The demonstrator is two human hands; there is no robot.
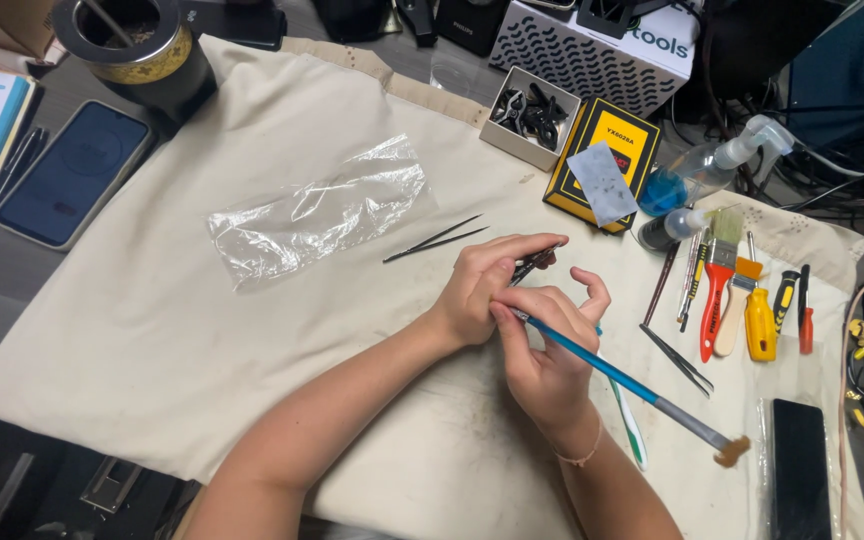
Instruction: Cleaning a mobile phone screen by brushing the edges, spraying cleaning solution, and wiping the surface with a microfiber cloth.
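My left hand (482, 285) pinches a small dark part (534, 264) at its fingertips, just above the cream cloth (152, 320). My right hand (544, 345) sits against it and grips a blue-handled brush (632, 385), whose bristles point to the lower right. Black tweezers (437, 240) lie on the cloth just left of my hands. A clear plastic bag (317, 210) lies flat further left.
Right of my hands lie more tweezers (679, 358), a red-handled brush (717, 290), a yellow screwdriver (760, 320) and a red tool (805, 310). A yellow box (602, 165), a spray bottle (707, 170), a small box of dark clips (530, 112) stand behind. A phone (74, 172) lies left, a dark phone (800, 470) lower right.
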